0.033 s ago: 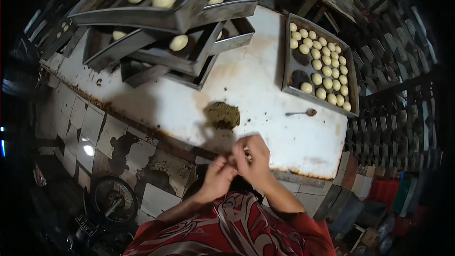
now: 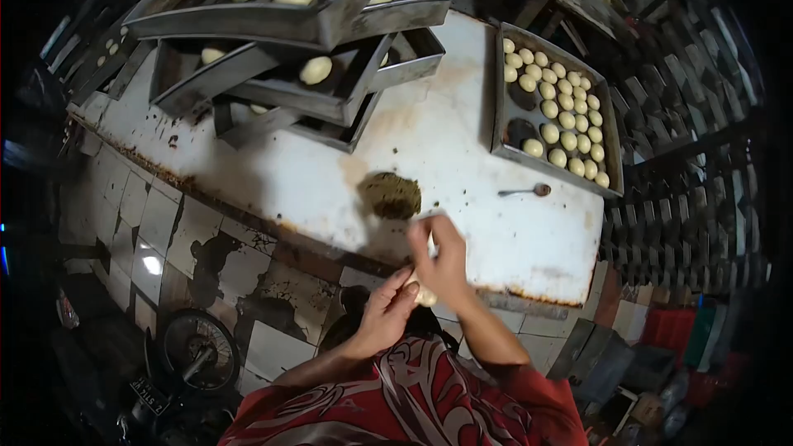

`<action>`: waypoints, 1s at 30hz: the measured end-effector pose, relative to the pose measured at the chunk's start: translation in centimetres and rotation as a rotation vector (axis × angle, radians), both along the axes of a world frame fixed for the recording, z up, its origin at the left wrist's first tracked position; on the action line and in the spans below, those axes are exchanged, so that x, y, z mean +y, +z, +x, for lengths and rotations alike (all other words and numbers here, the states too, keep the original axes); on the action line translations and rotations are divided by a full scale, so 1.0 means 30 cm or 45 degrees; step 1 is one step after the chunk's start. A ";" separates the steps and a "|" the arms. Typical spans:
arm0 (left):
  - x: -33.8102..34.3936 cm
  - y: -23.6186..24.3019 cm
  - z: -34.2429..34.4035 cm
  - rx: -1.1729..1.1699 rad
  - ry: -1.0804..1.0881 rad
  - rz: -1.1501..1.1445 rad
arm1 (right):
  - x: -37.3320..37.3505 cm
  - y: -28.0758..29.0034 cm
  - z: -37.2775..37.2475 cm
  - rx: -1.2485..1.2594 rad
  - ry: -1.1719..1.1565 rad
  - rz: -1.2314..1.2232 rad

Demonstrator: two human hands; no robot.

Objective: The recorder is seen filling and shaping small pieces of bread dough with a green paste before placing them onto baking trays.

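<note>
Close to the table's front edge, my left hand is closed around a pale lump of dough, with the thumb across it. Just above and to the right, my right hand has its fingers curled in; a pale patch shows between thumb and fingers, but what it is cannot be made out. Beyond my hands a mound of dark greenish-brown filling lies on the white tabletop. A spoon rests to the right of it.
A metal tray with several rows of dough balls stands at the right. Stacked metal trays, some holding dough balls, rise at the far left. A motorcycle wheel is on the tiled floor below left; red crates stand at the lower right.
My hands have moved apart a little, the right one upward and the left one slightly down, and the dough in my left hand has come into sight.
</note>
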State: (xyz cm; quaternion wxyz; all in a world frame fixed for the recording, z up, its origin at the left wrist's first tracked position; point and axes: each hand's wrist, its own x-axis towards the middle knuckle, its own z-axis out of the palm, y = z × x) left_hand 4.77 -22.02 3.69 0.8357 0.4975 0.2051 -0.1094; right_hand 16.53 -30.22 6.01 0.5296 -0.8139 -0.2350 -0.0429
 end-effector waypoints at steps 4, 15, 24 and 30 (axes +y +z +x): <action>0.087 -0.017 -0.161 0.007 0.295 -0.827 | -0.006 -0.150 0.119 0.054 -0.115 -0.274; 0.151 -0.147 -0.471 -0.196 0.370 -0.744 | -0.028 -0.257 0.091 -0.574 0.017 -0.713; -0.129 -0.164 -0.026 -0.402 0.408 -0.824 | -0.354 -0.076 0.174 1.038 0.350 -0.042; -0.377 -0.121 0.248 -0.236 0.403 -0.839 | -0.469 -0.017 -0.035 -0.374 -0.008 -0.526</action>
